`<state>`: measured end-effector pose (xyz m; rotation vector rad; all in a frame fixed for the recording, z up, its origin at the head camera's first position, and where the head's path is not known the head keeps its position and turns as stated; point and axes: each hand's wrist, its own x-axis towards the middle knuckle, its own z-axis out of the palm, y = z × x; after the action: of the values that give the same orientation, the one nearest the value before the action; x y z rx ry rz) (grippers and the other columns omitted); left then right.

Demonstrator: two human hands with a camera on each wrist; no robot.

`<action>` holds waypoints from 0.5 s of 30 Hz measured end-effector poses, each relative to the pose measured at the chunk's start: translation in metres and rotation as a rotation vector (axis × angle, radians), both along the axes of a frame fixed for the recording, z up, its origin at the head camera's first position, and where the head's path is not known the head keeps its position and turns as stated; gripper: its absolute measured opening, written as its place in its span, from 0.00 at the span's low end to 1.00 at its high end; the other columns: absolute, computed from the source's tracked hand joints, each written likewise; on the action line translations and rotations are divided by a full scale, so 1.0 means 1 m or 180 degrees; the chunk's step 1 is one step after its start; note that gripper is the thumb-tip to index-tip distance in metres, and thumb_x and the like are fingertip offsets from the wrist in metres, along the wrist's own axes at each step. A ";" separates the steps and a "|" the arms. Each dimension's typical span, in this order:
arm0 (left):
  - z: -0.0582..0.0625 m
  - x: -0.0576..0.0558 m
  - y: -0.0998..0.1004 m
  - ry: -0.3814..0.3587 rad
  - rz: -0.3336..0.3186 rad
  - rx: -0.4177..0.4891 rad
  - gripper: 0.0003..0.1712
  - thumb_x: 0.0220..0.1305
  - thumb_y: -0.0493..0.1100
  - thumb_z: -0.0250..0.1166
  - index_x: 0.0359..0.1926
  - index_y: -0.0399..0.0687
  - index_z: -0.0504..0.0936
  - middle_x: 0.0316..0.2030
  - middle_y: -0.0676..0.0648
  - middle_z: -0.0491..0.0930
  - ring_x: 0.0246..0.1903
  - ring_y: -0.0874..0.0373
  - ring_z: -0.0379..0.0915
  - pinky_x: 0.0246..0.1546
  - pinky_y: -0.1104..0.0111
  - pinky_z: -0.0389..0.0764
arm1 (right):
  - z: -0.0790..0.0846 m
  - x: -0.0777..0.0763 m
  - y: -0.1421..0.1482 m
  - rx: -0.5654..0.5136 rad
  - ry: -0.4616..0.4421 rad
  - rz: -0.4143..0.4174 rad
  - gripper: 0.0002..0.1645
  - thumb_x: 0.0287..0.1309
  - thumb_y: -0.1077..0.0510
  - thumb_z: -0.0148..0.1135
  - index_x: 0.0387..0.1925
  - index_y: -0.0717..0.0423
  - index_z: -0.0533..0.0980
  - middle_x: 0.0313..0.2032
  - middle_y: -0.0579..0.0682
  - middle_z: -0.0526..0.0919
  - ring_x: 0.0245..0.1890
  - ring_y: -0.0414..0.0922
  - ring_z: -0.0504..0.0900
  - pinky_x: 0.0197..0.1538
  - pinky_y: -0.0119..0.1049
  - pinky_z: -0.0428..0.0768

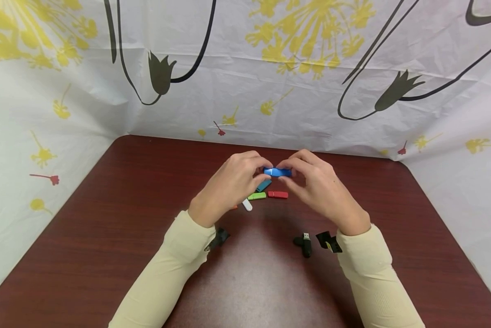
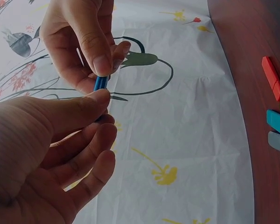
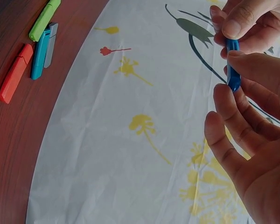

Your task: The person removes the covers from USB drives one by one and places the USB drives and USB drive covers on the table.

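Note:
In the head view a blue USB flash drive [image 1: 281, 172] is held level above the table, between both hands. The left hand [image 1: 230, 187] pinches its left end between thumb and fingers. Its right end is pinched by the right hand [image 1: 321, 191]. In the right wrist view the blue drive [image 3: 233, 70] stands out between the two thumbs; the left wrist view shows only a short stretch of it. Just below the hands lie a teal drive [image 1: 264, 185], a red drive [image 1: 278, 195] and a green drive [image 1: 256, 196].
A white drive [image 1: 247, 205] and a partly hidden orange piece [image 1: 234, 207] lie near the left hand. Nearer on the dark red table [image 1: 147, 218] is a black USB drive [image 1: 307, 248] with bare metal plug. A patterned sheet [image 1: 237, 91] encloses the table's back and sides.

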<state>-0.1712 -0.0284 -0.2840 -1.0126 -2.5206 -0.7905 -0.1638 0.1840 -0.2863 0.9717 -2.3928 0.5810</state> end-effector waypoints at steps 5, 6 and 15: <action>0.000 0.000 0.000 -0.0001 -0.0002 0.0002 0.16 0.57 0.45 0.69 0.46 0.42 0.86 0.36 0.48 0.83 0.30 0.63 0.72 0.34 0.73 0.82 | 0.000 0.000 0.000 -0.0004 -0.0031 -0.0001 0.12 0.52 0.58 0.71 0.40 0.56 0.83 0.37 0.49 0.80 0.32 0.40 0.75 0.28 0.39 0.79; 0.000 0.000 0.000 -0.0004 -0.0003 0.0007 0.16 0.57 0.45 0.69 0.46 0.42 0.86 0.36 0.48 0.83 0.30 0.63 0.72 0.34 0.73 0.82 | 0.001 0.001 0.000 -0.0002 -0.0039 -0.0005 0.12 0.52 0.57 0.71 0.40 0.56 0.83 0.37 0.49 0.80 0.32 0.40 0.75 0.28 0.39 0.79; 0.002 0.000 -0.001 -0.0012 -0.0001 0.0004 0.17 0.57 0.45 0.69 0.46 0.42 0.86 0.37 0.48 0.84 0.30 0.64 0.73 0.35 0.72 0.83 | 0.001 0.000 0.001 0.0014 -0.0034 -0.0004 0.13 0.52 0.57 0.71 0.40 0.56 0.83 0.37 0.50 0.80 0.32 0.40 0.74 0.28 0.38 0.78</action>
<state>-0.1709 -0.0290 -0.2821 -1.0118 -2.5229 -0.7949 -0.1635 0.1846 -0.2849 0.9711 -2.4049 0.5820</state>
